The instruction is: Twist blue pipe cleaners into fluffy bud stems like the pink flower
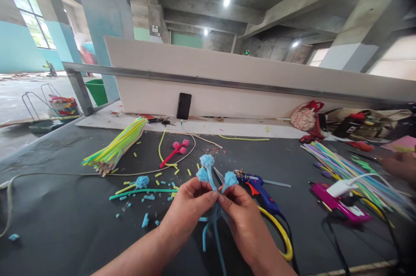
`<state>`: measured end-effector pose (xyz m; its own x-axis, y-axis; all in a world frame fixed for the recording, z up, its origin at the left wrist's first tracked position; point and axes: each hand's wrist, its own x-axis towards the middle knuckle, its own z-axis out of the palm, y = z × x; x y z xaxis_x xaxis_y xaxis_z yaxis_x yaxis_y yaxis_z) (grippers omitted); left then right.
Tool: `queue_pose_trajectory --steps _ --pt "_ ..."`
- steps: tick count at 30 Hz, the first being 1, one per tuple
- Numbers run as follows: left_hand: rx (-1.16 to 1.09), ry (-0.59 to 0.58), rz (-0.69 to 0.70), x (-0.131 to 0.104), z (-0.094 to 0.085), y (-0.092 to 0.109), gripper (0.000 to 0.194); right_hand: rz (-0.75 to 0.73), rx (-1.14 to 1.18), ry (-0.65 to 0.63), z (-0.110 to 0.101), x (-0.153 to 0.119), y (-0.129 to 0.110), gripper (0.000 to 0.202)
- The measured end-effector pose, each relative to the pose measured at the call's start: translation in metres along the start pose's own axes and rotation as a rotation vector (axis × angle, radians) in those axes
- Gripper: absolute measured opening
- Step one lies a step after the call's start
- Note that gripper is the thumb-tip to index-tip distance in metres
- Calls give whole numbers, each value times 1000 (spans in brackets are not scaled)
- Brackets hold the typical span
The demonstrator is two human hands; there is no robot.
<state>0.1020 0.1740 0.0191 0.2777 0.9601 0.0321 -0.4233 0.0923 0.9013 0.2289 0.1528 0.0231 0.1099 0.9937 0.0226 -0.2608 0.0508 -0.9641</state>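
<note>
Pinching the blue fuzzy-headed stems (pixel 207 161) at their firmest-looking joint, my left fingers (pixel 205 200) and right fingers (pixel 229 204) are closed; stems seem light, bendable.

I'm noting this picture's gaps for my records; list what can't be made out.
Head view throughout:
Blue stems: join hidden by left hand and right hand.
Yellow-handled tool: middle behind the right hand.
Other person's hand: blurred, partly cut off by right edge; grip unclear.
Black bottle: label too small to read.
</note>
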Motion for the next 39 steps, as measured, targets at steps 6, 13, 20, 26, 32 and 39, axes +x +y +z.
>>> queue_pose_trajectory --steps 6,13,20,26,32,39 --pt "30 -54 -29 3 -3 -3 11 50 138 18 -6 0 6 20" --pt "179 -80 15 4 -3 -5 15 79 187 23 -6 2 7 21" --pt "246 -17 62 4 -2 -1 12 46 30 -118 -10 -2 2 18" --pt "281 -4 55 3 0 4 12 42 -212 -76 -13 -1 0 19" --pt "244 -3 55 5 0 -2 12 76 -154 -69 -12 -2 2 16" --pt "66 18 41 0 9 -1 13 115 86 -110 -9 -5 0 11"
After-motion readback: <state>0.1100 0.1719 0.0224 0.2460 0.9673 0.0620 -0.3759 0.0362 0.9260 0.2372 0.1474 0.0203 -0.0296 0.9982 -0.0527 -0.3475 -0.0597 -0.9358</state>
